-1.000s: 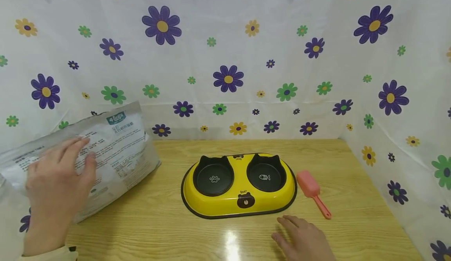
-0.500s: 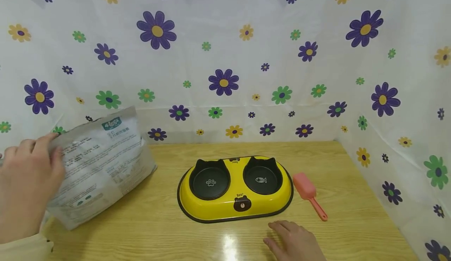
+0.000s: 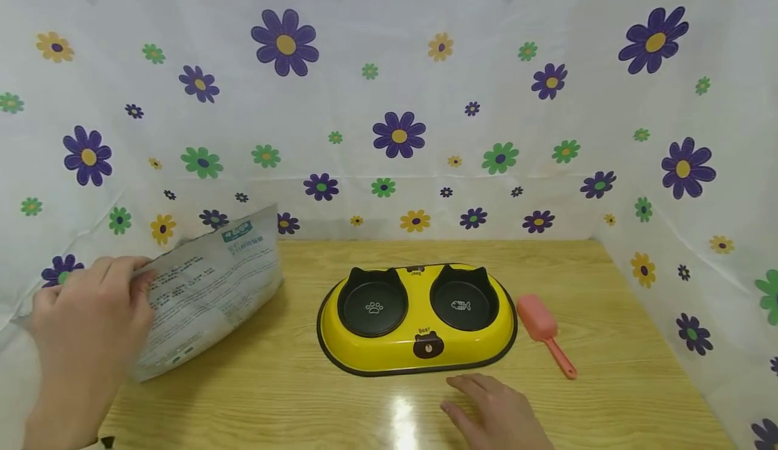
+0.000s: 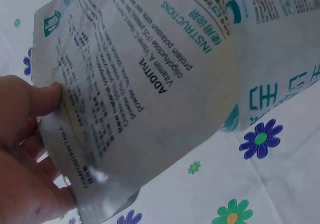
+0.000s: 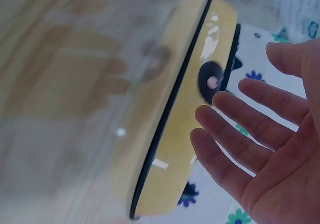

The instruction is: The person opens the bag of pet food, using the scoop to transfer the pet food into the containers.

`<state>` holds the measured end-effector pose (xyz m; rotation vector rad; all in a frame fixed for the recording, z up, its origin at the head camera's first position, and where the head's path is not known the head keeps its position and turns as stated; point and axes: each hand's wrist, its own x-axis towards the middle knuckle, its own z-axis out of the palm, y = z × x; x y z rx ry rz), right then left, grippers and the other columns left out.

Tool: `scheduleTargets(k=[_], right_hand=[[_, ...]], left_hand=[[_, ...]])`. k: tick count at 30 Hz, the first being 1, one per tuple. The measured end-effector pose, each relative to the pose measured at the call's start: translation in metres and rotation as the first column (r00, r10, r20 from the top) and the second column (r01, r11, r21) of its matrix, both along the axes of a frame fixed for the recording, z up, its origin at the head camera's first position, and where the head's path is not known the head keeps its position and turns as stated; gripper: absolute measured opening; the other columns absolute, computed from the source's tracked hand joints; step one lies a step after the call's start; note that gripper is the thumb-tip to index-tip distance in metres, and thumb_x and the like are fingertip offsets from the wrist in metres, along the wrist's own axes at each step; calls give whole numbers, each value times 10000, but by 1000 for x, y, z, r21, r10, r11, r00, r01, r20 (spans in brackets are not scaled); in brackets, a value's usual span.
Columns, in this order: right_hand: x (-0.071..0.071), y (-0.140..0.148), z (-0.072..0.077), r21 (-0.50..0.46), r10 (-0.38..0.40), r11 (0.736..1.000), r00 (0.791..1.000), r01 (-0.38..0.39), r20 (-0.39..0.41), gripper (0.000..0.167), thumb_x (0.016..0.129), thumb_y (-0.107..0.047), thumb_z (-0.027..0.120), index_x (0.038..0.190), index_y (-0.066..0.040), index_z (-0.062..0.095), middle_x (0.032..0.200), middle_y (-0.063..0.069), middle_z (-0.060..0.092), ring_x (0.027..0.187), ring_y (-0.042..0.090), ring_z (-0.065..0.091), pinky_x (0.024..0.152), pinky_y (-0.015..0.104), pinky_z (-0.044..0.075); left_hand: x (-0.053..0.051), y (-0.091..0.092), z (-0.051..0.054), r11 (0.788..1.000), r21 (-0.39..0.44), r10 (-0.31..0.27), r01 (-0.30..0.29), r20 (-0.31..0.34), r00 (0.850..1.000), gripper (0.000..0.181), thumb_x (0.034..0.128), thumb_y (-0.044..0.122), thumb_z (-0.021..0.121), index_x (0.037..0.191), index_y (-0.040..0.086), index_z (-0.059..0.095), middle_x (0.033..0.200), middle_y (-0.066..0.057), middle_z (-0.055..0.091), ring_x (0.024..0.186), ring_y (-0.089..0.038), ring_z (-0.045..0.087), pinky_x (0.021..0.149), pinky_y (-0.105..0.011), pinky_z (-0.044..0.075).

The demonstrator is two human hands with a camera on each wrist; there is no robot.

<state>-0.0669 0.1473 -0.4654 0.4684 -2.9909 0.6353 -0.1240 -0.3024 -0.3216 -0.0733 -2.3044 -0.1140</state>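
Observation:
My left hand grips a silver-grey printed pet food bag by its upper left edge. In the left wrist view, the thumb presses the printed face of the bag while the other fingers go behind the edge. The bag leans, tilted, at the left of the table. A yellow double pet bowl with two black cat-eared dishes stands mid-table; no food shows in either dish. In front of it, my right hand is held with fingers spread, touching nothing that I can see.
Right of the bowl lies a pink scoop, its handle toward me. A white flowered cloth hangs behind the wooden table and along its right side. Another part of the bag shows in the left wrist view.
My left hand went from in front of the bag to its edge and took hold of it. The bag shifted right and its top dropped lower. My right hand moved slightly left.

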Motion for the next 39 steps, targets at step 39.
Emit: scheduleTargets(k=[39], right_hand=[[-12,-55,3,-420,200,907,915,-37,351,358,1005,-400,632,1235,-146,739,1161,-36,770,1049,142,716,880,363,605]], left_hand=[[-5,41,-122,984,23,-163,179,-308,937,192,981,86,571,935,-33,715,838,-224,701,731,-441,622,783,-610,327]])
